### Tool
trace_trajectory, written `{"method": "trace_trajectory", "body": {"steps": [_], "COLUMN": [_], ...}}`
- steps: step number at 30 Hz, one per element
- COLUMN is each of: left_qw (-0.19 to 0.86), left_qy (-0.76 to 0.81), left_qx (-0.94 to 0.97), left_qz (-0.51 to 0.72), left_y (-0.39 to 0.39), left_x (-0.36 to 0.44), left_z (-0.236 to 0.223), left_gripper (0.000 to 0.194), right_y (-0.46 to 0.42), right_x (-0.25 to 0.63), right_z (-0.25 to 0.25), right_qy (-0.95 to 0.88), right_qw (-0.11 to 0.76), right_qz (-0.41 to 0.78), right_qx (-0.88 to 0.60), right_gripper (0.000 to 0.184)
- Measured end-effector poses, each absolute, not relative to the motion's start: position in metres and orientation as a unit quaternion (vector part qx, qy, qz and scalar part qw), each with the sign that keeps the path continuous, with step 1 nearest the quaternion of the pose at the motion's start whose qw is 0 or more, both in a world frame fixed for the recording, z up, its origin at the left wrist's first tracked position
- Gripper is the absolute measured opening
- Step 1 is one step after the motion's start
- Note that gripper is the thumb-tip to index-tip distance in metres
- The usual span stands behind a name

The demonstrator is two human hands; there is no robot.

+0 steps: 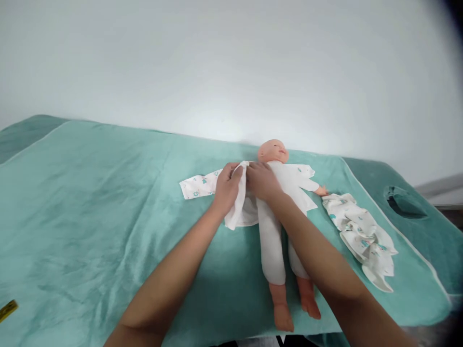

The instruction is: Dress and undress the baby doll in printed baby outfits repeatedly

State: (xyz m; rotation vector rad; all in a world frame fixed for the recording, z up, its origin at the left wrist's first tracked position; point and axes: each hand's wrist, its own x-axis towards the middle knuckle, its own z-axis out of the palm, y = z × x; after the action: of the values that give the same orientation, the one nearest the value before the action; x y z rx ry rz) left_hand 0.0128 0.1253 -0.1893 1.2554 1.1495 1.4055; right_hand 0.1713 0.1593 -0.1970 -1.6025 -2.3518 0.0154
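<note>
A baby doll in a white body suit lies on its back, head toward the wall and bare feet toward me. A white baby shirt with a small green print is spread under and beside it, one sleeve stretched flat to the left. My left hand is closed on the front edge of the shirt, lifting that panel. At the doll's shoulder on the same side, my right hand is closed, its fingertips partly hidden; what they grip I cannot make out. The doll's arm on that side is hidden.
A crumpled printed baby garment lies right of the doll, close to its hand. Green cloth covers the table, with a dark opening at the right. A yellow strip sits at the left edge. Behind stands a white wall.
</note>
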Motion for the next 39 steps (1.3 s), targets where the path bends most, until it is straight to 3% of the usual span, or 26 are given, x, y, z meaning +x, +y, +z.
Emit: {"method": "trace_trajectory", "body": {"steps": [4, 6, 11, 14, 17, 28, 32, 37, 39], "left_qw": [0.452, 0.455, 0.457, 0.457, 0.455, 0.326, 0.391, 0.503, 0.572], "left_qy": [0.488, 0.487, 0.489, 0.494, 0.506, 0.552, 0.538, 0.482, 0.434], "left_qx": [0.476, 0.479, 0.47, 0.46, 0.452, 0.526, 0.557, 0.571, 0.565], "left_qz": [0.574, 0.571, 0.576, 0.579, 0.576, 0.559, 0.498, 0.434, 0.406], "left_y": [0.138, 0.139, 0.136, 0.137, 0.138, 0.164, 0.157, 0.13, 0.123], "left_x": [0.009, 0.008, 0.007, 0.007, 0.01, 0.013, 0.018, 0.037, 0.047], "left_z": [-0.208, -0.213, -0.216, -0.219, -0.221, -0.17, -0.163, -0.163, -0.161], "left_gripper": [0.02, 0.02, 0.024, 0.027, 0.029, 0.028, 0.016, 0.046, 0.049], "right_y": [0.122, 0.105, 0.092, 0.097, 0.098, 0.111, 0.117, 0.119, 0.12], "right_x": [0.253, 0.282, 0.288, 0.273, 0.264, 0.213, 0.201, 0.203, 0.203], "right_z": [-0.193, -0.197, -0.21, -0.21, -0.208, -0.191, -0.217, -0.23, -0.229], "right_qy": [-0.621, -0.51, -0.455, -0.471, -0.451, -0.437, -0.406, -0.418, -0.427], "right_qw": [0.393, 0.453, 0.425, 0.45, 0.479, 0.496, 0.496, 0.504, 0.506], "right_qz": [0.034, 0.101, 0.3, 0.429, 0.54, 0.621, 0.637, 0.645, 0.633], "right_qx": [-0.677, -0.724, -0.723, -0.626, -0.525, -0.422, -0.429, -0.394, -0.401], "right_gripper": [0.033, 0.039, 0.051, 0.044, 0.054, 0.06, 0.06, 0.06, 0.058]}}
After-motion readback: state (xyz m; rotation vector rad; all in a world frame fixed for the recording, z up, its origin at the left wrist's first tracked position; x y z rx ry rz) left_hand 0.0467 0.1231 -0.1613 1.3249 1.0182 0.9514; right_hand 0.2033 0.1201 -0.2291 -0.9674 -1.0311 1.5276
